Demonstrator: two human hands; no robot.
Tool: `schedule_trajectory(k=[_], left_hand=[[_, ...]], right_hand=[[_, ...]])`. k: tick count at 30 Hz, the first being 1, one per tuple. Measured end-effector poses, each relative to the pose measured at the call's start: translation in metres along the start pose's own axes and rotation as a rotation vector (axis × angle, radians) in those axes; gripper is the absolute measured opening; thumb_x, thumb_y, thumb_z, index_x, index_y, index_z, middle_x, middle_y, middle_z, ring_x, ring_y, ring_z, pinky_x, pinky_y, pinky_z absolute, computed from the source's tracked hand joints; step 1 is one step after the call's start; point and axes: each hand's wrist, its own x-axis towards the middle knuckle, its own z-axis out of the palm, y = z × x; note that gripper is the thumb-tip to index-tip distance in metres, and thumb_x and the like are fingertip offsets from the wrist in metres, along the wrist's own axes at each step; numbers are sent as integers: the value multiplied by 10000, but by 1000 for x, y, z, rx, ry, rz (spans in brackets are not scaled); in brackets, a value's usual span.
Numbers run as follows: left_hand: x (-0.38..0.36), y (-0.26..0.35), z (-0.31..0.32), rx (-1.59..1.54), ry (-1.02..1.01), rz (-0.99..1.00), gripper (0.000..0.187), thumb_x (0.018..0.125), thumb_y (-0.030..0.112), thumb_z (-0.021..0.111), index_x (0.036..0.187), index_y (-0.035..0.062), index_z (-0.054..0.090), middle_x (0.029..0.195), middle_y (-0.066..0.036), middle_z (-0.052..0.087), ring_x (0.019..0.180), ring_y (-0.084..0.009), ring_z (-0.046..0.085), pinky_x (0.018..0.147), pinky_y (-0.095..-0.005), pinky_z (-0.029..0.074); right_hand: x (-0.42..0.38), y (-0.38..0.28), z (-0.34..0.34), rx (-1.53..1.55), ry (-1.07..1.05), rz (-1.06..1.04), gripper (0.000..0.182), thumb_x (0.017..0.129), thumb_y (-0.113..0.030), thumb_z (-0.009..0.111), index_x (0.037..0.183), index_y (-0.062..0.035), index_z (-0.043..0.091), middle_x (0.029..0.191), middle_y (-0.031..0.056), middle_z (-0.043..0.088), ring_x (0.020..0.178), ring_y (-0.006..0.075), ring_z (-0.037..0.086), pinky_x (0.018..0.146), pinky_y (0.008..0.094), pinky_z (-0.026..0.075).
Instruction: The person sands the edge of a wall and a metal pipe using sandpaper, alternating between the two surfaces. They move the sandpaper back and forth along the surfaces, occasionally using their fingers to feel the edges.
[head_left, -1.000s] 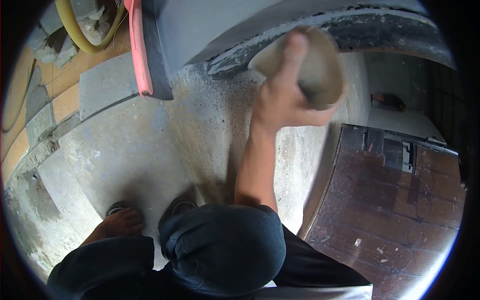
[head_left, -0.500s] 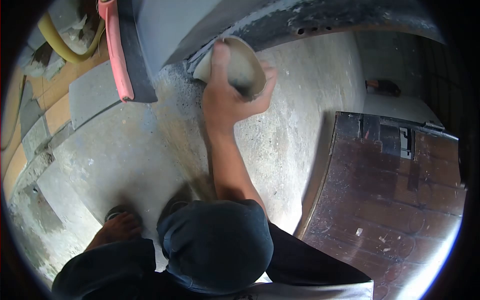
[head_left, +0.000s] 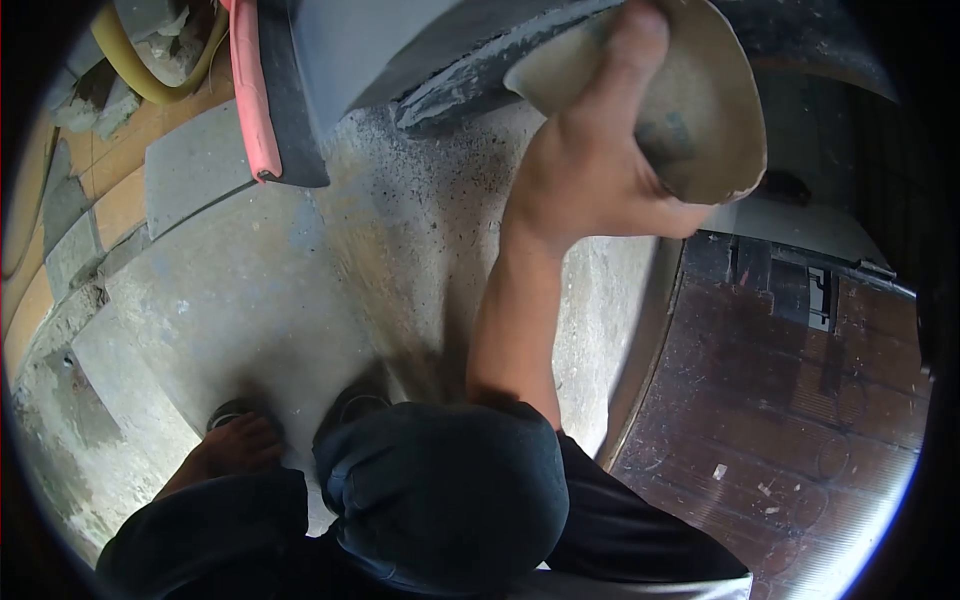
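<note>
My right hand (head_left: 590, 170) is closed around a curled beige sheet (head_left: 715, 110), which looks like sandpaper. The thumb presses on the sheet's inner side while the fingers wrap below its lower edge. Above and left of the hand is a grey panel (head_left: 360, 50) with a rough, dark lower edge (head_left: 450, 95). The sheet overlaps the right part of this edge; whether it touches the panel cannot be made out. My left hand is out of view.
A pink strip (head_left: 254, 100) hangs at the upper left, near a yellow hose (head_left: 150, 85). Below is a speckled concrete floor (head_left: 230, 300) with my sandalled foot (head_left: 240, 440) and dark-clothed knee (head_left: 450, 490). A brown ribbed panel (head_left: 740, 400) lies at the right.
My right hand and the curled sheet have moved right and upward along the panel and appear larger. More of the panel's rough edge now shows at the left. The view has shifted slightly.
</note>
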Motion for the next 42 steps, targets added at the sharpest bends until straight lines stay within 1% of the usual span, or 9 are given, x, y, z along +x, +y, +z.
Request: schedule_trajectory(k=[3,5,10,17,20,24,31,37,42], left_hand=[[-5,-2,9,-7,-9,-18,311,819,353,645,1031,126,646,1039,-72,632,1096,-281,576,1001,-470,447],[-6,-6,8,7,15,-37,312,821,354,650,1033,126,646,1054,-74,636,1110,-284,576,1010,-475,443],[-8,-3,16,2,20,-10,307,832,344,658,1050,128,658,1069,-83,640,1114,-288,576,1014,-480,441],[-6,-6,14,-18,37,-23,280,837,328,651,1027,122,647,1034,-78,635,1078,-277,579,983,-454,452],[-2,-6,8,-21,46,5,247,826,314,652,975,119,626,967,-65,613,1005,-260,576,922,-426,464],[3,-4,-2,-27,79,15,214,816,303,651,913,120,599,895,-51,574,922,-235,560,848,-403,468],[7,-4,-5,-18,109,36,201,819,297,651,885,119,586,865,-49,567,896,-229,558,834,-394,470],[6,-6,-5,-64,124,28,211,811,290,661,897,109,597,881,-60,581,909,-238,565,828,-392,471],[2,-6,1,-11,116,37,239,814,304,645,941,107,597,932,-70,588,958,-238,560,857,-395,464]], right_hand=[[-37,8,-23,-226,-241,-33,441,745,-227,895,763,-101,472,685,3,524,568,83,493,496,195,352],[-37,3,-20,-252,-276,44,448,715,-316,902,890,-26,609,896,107,676,793,187,681,650,305,600],[1,-4,-16,-174,-270,46,607,712,-301,911,1104,70,633,967,120,690,867,226,691,695,344,602],[-43,1,-55,-399,-642,3,463,724,-212,913,706,-80,470,732,39,600,675,105,555,643,235,474],[-36,10,-65,-443,-802,214,497,713,-220,921,681,-83,445,679,-5,545,651,82,497,607,220,439],[-30,16,-57,-444,-937,6,410,703,-195,910,648,-24,541,571,12,541,556,74,450,498,267,399],[-45,16,-59,-424,-725,333,387,693,-247,931,701,-36,606,689,22,652,642,84,593,633,244,510],[-15,7,-75,-639,-588,1,436,676,-286,926,912,-2,694,883,111,716,789,184,676,725,321,548],[64,-13,-97,-508,-391,145,450,834,-225,815,1165,25,640,1091,122,689,951,208,667,822,346,571]])
